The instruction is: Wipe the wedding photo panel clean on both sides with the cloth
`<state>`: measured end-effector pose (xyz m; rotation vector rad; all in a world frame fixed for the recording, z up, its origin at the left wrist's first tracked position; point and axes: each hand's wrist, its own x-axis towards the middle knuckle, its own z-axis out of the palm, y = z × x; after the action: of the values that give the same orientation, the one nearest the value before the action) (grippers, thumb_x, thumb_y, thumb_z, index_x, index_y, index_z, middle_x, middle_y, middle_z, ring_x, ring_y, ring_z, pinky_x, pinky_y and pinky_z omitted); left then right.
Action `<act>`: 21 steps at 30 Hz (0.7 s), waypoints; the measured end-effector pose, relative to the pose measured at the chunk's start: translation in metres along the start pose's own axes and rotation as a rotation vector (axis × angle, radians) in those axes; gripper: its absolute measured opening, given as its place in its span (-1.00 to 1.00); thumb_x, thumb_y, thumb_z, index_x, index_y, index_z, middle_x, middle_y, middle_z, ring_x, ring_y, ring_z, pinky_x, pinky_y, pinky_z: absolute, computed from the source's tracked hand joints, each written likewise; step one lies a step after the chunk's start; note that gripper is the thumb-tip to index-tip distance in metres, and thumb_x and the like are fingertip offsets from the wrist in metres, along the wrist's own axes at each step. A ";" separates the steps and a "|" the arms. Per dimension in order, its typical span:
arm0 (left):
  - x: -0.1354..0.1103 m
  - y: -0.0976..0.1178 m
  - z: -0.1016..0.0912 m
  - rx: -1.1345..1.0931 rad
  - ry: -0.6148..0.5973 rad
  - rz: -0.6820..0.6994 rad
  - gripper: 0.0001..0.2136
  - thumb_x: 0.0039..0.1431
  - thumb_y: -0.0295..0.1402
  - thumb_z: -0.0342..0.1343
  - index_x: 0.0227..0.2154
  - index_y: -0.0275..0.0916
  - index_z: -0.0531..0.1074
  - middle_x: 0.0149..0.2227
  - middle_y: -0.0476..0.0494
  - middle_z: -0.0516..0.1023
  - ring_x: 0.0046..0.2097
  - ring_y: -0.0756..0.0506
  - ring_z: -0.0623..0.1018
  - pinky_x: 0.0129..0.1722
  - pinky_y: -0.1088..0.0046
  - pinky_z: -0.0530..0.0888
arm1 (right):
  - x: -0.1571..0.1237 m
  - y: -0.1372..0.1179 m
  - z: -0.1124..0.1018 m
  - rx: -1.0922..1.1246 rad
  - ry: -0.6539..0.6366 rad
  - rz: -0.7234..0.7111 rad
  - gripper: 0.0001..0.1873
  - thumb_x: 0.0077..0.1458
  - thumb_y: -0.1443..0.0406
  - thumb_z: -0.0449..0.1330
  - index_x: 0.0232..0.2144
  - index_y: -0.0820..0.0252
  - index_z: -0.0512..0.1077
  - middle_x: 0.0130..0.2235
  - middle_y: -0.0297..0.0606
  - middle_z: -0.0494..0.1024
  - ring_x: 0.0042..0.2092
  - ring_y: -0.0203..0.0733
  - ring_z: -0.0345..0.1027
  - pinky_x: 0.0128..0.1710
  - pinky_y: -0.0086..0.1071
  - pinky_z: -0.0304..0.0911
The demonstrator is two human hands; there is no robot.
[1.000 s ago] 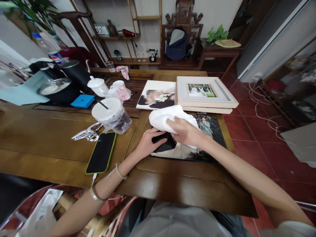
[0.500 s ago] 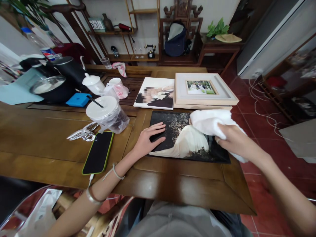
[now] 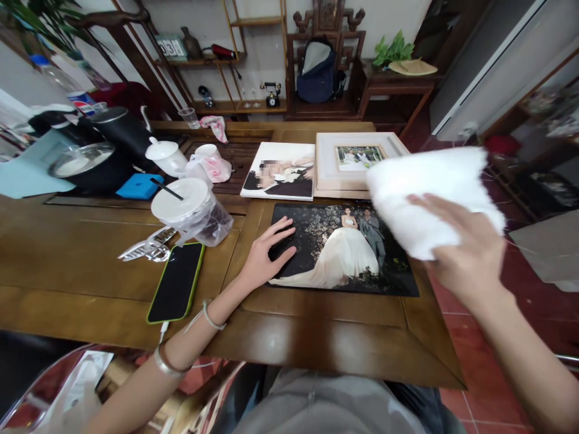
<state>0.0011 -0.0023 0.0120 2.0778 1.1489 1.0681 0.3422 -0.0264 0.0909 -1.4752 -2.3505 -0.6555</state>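
A dark photo panel (image 3: 312, 265) with a couple in wedding clothes lies flat near the table's right end. My left hand (image 3: 266, 253) rests on its left edge, fingers spread. In my right hand (image 3: 465, 253) is a folded white cloth (image 3: 425, 187), raised above the panel's right end and blurred by motion. Behind the panel lie a white-edged photo print (image 3: 280, 172) and a pale picture frame (image 3: 325, 163), whose right part is hidden by the cloth.
Left of my hand are a phone (image 3: 177, 283) on a cable, a silver hair clip (image 3: 149, 246) and a lidded cup (image 3: 181, 202) with a black straw. A blue box (image 3: 140, 186), a white teapot (image 3: 166, 158) and a black pot (image 3: 90, 172) stand farther back.
My right hand has lifted the white cloth off the panel, up and to the right, uncovering the couple's upper bodies. My left hand stays on the panel's left edge.
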 end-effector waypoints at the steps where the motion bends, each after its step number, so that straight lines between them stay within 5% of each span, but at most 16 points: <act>1: 0.000 -0.001 0.001 0.014 -0.004 -0.004 -0.65 0.17 -0.32 0.14 0.03 -0.21 0.42 0.18 -0.25 0.36 0.26 -0.20 0.28 0.24 0.09 0.23 | 0.003 -0.006 0.006 0.041 -0.045 -0.101 -0.68 0.05 0.39 0.06 -0.72 0.20 0.23 0.20 -0.21 0.31 0.21 0.00 0.14 -0.09 -0.17 0.20; 4: 0.000 -0.004 0.002 0.050 -0.014 0.000 -0.59 0.13 -0.29 0.18 0.06 -0.21 0.39 0.18 -0.25 0.35 0.26 -0.21 0.27 0.24 0.07 0.23 | 0.014 -0.015 0.030 0.135 -0.186 -0.248 -0.75 0.04 0.50 0.00 -0.57 0.22 0.39 0.28 -0.21 0.16 0.20 0.04 0.14 -0.07 -0.12 0.21; 7: 0.000 -0.005 0.002 0.054 -0.016 0.002 -0.56 0.12 -0.27 0.19 0.08 -0.20 0.37 0.19 -0.25 0.34 0.26 -0.20 0.28 0.24 0.07 0.23 | 0.021 -0.017 0.049 0.216 -0.269 -0.232 -0.85 -0.07 0.50 0.07 -0.54 0.24 0.41 0.30 -0.17 0.10 0.25 0.17 0.04 -0.01 0.02 0.17; 11: 0.001 -0.005 0.002 0.049 -0.014 -0.006 -0.57 0.12 -0.27 0.19 0.07 -0.20 0.38 0.17 -0.25 0.37 0.25 -0.20 0.28 0.24 0.07 0.23 | 0.019 -0.012 0.061 0.296 -0.235 -0.211 -0.95 -0.07 0.37 0.13 -0.52 0.23 0.38 0.32 -0.19 0.06 0.35 0.23 -0.28 0.21 0.29 -0.22; 16: 0.001 -0.002 0.003 0.053 -0.004 -0.017 -0.58 0.13 -0.28 0.19 0.06 -0.24 0.39 0.16 -0.26 0.38 0.25 -0.19 0.29 0.24 0.11 0.24 | 0.002 -0.018 0.048 0.401 -0.331 -0.240 -0.89 -0.13 0.42 0.06 -0.49 0.21 0.37 0.30 -0.22 0.10 0.37 0.07 -0.27 0.28 0.22 -0.23; 21: 0.001 -0.002 0.004 0.061 -0.005 -0.030 -0.57 0.12 -0.27 0.19 0.05 -0.25 0.39 0.17 -0.26 0.37 0.25 -0.18 0.30 0.24 0.12 0.25 | -0.032 -0.064 0.011 0.493 -0.343 -0.256 -0.90 -0.23 0.46 0.13 -0.60 0.22 0.41 0.31 -0.18 0.06 0.34 0.26 -0.23 0.29 0.24 -0.26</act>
<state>0.0036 -0.0005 0.0091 2.1023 1.2203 1.0248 0.2987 -0.0689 0.0518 -1.1435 -2.7169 0.1478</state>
